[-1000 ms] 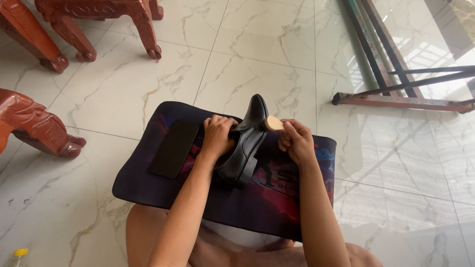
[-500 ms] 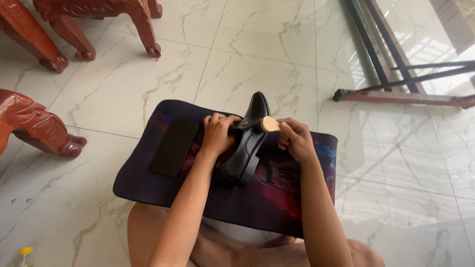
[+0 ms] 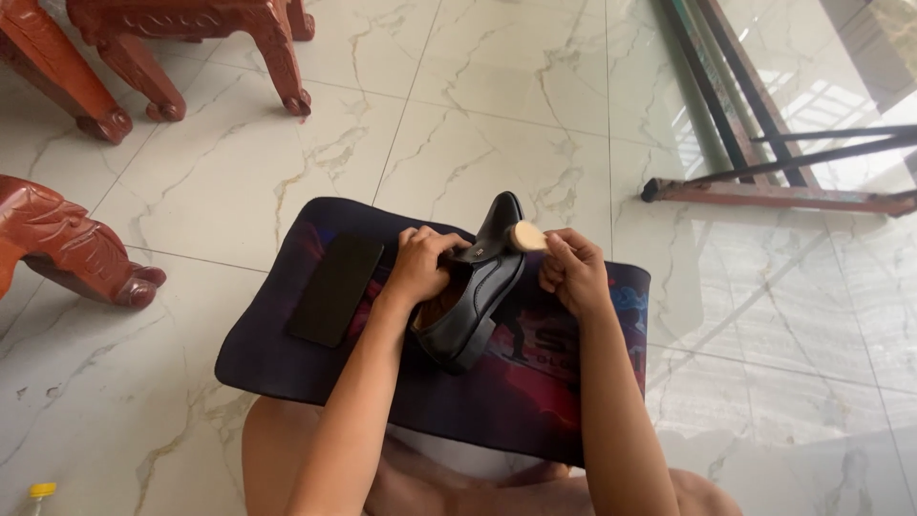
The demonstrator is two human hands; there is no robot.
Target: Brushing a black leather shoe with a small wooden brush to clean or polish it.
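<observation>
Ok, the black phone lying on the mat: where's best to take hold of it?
Take the black phone across its long edges, from above on the left. It lies flat on the mat, clear of the left hand and the shoe.

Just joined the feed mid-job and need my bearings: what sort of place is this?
Most likely a room in a home, with the person sitting on the floor. It has polished marble-look floor tiles, carved red wooden furniture legs, and a glass door with a dark frame letting in daylight.
</observation>
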